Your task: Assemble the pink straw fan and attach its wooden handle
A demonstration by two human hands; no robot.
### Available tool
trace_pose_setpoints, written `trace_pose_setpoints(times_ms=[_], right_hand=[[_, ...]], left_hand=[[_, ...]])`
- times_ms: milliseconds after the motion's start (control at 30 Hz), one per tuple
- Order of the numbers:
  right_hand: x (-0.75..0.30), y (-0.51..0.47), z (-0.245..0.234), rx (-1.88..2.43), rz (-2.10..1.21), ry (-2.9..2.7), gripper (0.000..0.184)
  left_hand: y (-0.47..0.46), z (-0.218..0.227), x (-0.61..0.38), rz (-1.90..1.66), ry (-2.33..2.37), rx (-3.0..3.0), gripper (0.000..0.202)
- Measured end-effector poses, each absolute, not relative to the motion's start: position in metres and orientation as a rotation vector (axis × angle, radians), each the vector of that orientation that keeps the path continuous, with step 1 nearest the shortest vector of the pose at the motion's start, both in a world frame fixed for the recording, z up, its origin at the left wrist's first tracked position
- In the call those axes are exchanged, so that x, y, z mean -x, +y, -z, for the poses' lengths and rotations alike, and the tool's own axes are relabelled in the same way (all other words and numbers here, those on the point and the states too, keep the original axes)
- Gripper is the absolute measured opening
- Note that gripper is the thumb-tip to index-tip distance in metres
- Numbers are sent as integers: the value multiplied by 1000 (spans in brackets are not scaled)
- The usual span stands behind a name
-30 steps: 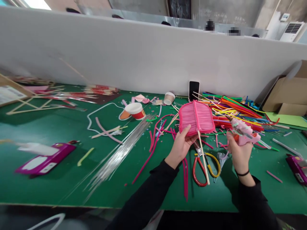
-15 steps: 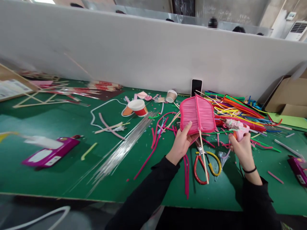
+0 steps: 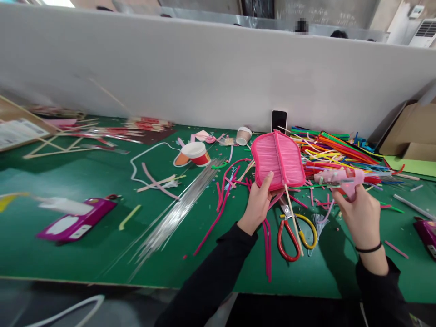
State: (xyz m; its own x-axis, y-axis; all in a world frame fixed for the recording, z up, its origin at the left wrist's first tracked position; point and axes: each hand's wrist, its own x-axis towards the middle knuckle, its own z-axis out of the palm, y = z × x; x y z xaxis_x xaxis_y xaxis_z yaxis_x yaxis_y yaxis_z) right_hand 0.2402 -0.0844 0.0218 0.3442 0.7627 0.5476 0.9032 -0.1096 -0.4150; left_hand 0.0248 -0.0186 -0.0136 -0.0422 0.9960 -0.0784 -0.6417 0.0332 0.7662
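Observation:
My left hand (image 3: 259, 203) grips the lower edge of a pink fan-shaped panel (image 3: 278, 160) made of pipe cleaners, with a thin wooden stick (image 3: 293, 221) hanging from it. My right hand (image 3: 360, 213) is closed round a pink glue gun (image 3: 339, 179), whose nozzle points left toward the panel's right edge. Both are held a little above the green table (image 3: 85, 181). Red and yellow handled scissors (image 3: 292, 229) lie on the table just below the panel.
A heap of coloured pipe cleaners (image 3: 340, 156) lies behind the glue gun, with a phone (image 3: 279, 121) leaning on the white partition. Paper cups (image 3: 197, 153), silver wires (image 3: 177, 213), a magenta box (image 3: 76, 220) and cardboard boxes (image 3: 412, 134) are also on the table.
The glue gun has turned from pointing up-left to lying level, nozzle toward the panel. My right hand has shifted slightly right. The panel has tilted a little.

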Motion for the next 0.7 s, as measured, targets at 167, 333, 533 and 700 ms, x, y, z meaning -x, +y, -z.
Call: trace_pose_setpoints(times_ms=[167,333,533,700], right_hand=[[-235,-80,-29,1816,192,-1349,38],[-231,-78,-12,1560,325,-1273,39],[-230,-78,10,1519,260,-1290,34],[-228,-79,12,1493,271,-1324,29]], left_hand=[[-18,15,-26,-1449,735,-580,41],[-18,16,-27,-1443,740,-566,39],[-22,16,-28,-1466,781,-620,51],[-23,18,-28,-1478,788,-661,48]])
